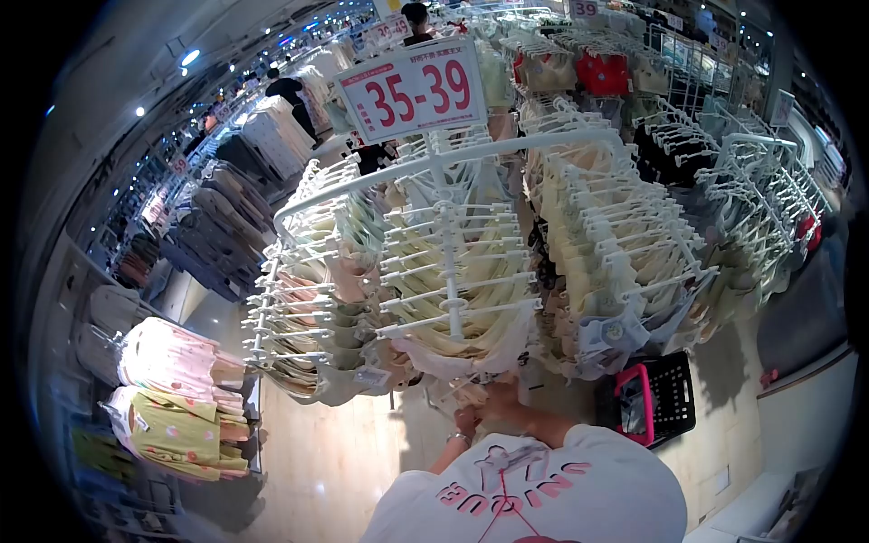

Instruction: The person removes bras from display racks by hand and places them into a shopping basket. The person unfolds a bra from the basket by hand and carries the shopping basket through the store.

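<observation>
Low in front of my chest, my left hand [466, 419] and my right hand [501, 400] are close together, fingers closed around something small and pale that I cannot make out. A band circles my left wrist. Just beyond my hands hangs a rack row of pale cream bras [471, 348] on white hangers, its lower front edge partly covering my fingers. Peach and olive bras [326, 348] hang to the left of it, and more beige bras [606, 244] fill the arm to the right.
A white rail [362, 181] carries a 35-39 price sign [412, 90]. On the floor to the right stands a black basket [668, 398] with a pink handle [635, 405]. Pink and green clothes [181, 434] hang at the left. Two people stand farther back.
</observation>
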A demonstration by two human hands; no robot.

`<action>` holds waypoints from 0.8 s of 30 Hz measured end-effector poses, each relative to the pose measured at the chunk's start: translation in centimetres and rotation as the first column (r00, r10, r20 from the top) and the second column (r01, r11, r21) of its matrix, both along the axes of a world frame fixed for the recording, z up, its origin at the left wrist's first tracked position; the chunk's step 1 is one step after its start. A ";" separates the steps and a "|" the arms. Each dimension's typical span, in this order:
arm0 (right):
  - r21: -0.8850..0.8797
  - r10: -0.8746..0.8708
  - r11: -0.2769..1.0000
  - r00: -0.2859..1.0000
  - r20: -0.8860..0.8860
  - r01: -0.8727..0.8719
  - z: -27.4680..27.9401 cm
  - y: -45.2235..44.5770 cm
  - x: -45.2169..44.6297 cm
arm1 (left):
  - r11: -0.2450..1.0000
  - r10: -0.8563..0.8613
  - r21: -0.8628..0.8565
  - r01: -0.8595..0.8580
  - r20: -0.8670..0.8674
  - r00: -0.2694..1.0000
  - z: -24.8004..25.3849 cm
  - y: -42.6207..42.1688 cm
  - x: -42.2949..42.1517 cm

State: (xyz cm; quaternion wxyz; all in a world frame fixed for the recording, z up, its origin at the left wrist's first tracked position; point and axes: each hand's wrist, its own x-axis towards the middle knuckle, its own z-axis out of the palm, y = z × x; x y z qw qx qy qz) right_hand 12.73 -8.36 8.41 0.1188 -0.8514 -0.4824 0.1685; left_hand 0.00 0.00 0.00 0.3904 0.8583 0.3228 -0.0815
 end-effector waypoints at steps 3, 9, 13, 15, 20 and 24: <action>0.079 -0.011 0.997 1.000 -0.005 0.012 -3.2 -0.9 -0.8 | 0.858 0.392 -0.442 -0.263 0.230 0.891 -1.3 -1.8 -1.3; 0.072 -0.003 0.997 1.000 -0.014 0.004 -2.9 0.0 0.6 | 0.580 0.669 -0.738 -0.346 0.188 0.719 -2.1 -1.1 1.5; -0.067 0.007 0.998 1.000 -0.012 -0.007 -4.4 1.0 0.6 | 0.314 0.685 -0.855 -0.413 -0.097 0.722 -3.8 1.0 1.4; -0.052 0.005 0.999 1.000 0.028 -0.003 -5.0 1.1 0.7 | 0.290 0.741 -0.770 -0.568 -0.195 0.642 -1.8 0.4 2.5; 0.062 -0.024 0.998 1.000 0.014 0.023 -6.6 0.8 0.8 | 0.235 0.742 -0.754 -0.613 -0.269 0.614 0.0 -1.1 4.0; 0.017 0.057 0.998 0.998 0.021 -0.057 -7.2 0.3 1.1 | 0.214 0.660 -0.753 -0.623 -0.359 0.660 -2.1 -0.6 3.7</action>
